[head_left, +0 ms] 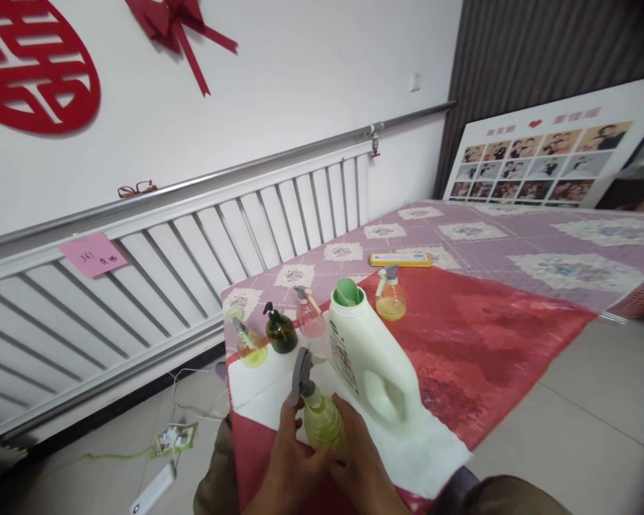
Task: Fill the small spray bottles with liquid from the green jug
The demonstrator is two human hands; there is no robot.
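1. Bottle: one, yellow-green, ribbed, grey trigger head seated on the neck. Location: between the two hands, at the near edge of the table, before the jug. Base hidden.
2. Left hand: fingers grasping the bottle's left side, close under the trigger; whether they press it, cannot tell.
3. Right hand: fingers wrapped on the right side.
4. Step in hand, as judged: two-handed handling of the bottle, head in place; how tight the head sits, cannot tell.
5. Next move, as judged: calls for a firm hold on the body, bottle kept near upright, clear of the jug.
6. Nearby: dark pump, pink sprayer, yellow sprayer.
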